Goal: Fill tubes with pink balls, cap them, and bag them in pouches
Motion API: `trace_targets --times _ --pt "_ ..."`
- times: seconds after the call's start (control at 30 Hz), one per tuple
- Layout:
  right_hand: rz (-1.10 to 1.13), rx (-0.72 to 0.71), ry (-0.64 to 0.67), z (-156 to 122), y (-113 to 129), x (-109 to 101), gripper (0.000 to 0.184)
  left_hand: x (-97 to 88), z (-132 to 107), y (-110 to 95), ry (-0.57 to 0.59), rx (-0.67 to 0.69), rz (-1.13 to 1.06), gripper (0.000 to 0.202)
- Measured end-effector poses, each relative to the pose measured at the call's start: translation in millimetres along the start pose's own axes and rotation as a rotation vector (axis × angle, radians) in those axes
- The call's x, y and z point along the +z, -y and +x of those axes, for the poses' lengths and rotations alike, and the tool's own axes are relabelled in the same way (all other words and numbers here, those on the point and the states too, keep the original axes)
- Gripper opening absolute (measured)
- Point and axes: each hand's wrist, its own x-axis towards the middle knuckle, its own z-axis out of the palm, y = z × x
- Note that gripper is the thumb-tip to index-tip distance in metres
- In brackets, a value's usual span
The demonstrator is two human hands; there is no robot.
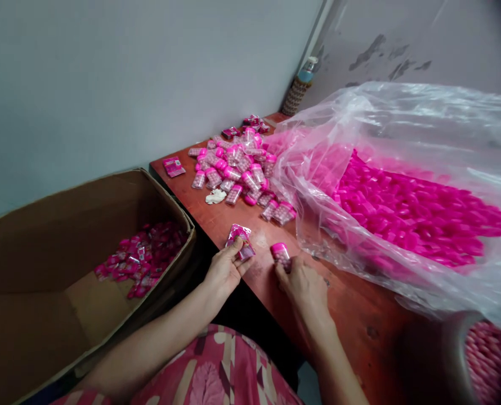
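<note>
My left hand pinches a shiny pink printed sachet between thumb and fingers, just over the front edge of the table. To its right my right hand grips a small clear candy bottle with a bright pink cap and pale pink balls inside, low over the tabletop. Farther back lies a pile of similar candy bottles. A crumpled white scrap sits at the pile's near side. Another flat pink sachet rests near the table's left end.
On the left stands an open cardboard box holding many pink packets. A clear plastic bag full of pink caps covers the table's right side. A container of pink candies is at lower right. A bottle stands in the corner.
</note>
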Motion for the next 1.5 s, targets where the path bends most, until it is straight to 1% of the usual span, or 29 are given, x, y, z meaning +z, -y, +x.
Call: trace_targets --times 0.03,0.07,0.13,0.2,0.27,0.3,0.37,0.47,0.63,0.83,0.93,1.13,1.23,1.3,1.4,1.5 --pt "0.068 -0.007 -0.003 0.5 -1.4 0.7 0.033 0.8 0.2 -0.2 -0.016 -0.008 -0.015 0.011" --pt "0.182 -0.016 -0.006 0.1 -2.8 2.3 0.032 1.5 0.2 -0.4 -0.028 -0.013 -0.033 0.011" --pt "0.54 -0.021 0.024 -4.1 -4.3 7.9 0.034 2.6 0.4 -0.3 -0.044 -0.016 -0.064 0.01" --pt "0.957 0.022 0.105 -12.3 -2.5 14.3 0.036 3.6 0.9 0.6 -0.057 -0.012 -0.081 0.01" --pt "1.28 0.074 0.185 -23.1 3.0 18.6 0.037 4.7 2.1 1.7 -0.071 -0.002 -0.09 0.009" --pt "1.383 0.088 0.21 -28.8 6.8 19.5 0.036 5.3 2.7 2.2 -0.075 0.005 -0.094 0.01" --pt "1.495 0.084 0.253 -39.6 15.5 19.4 0.034 6.9 4.0 2.9 -0.075 0.019 -0.104 0.01" --pt "1.538 0.071 0.28 -50.8 27.7 18.9 0.032 9.9 4.7 3.8 -0.06 0.03 -0.124 0.009" --pt "1.544 0.078 0.223 -52.7 38.1 25.7 0.029 15.3 1.4 6.5 -0.025 0.021 -0.137 0.009" --pt "1.506 0.086 0.156 -48.8 38.8 32.4 0.031 15.7 1.2 8.7 -0.009 0.003 -0.141 0.009" --pt "1.472 0.083 0.128 -48.3 38.4 34.5 0.03 13.6 4.3 8.0 -0.025 -0.006 -0.137 0.011" --pt "1.482 0.057 0.152 -46.7 39.0 38.8 0.03 12.4 6.7 7.9 -0.035 -0.016 -0.108 0.015" --pt "1.505 0.057 0.172 -46.3 40.4 38.3 0.029 13.2 5.2 9.5 -0.026 -0.004 -0.049 0.02" --pt "1.548 0.048 0.214 -46.1 41.3 37.4 0.029 13.5 3.9 10.3 0.007 0.026 0.024 0.025" --pt "1.624 0.047 0.266 -45.5 41.5 37.0 0.028 13.3 1.7 9.5 0.1 0.068 0.129 0.03" --pt "1.606 0.047 0.228 -45.4 40.8 37.8 0.029 13.6 -0.9 6.8 0.206 0.083 0.224 0.031"
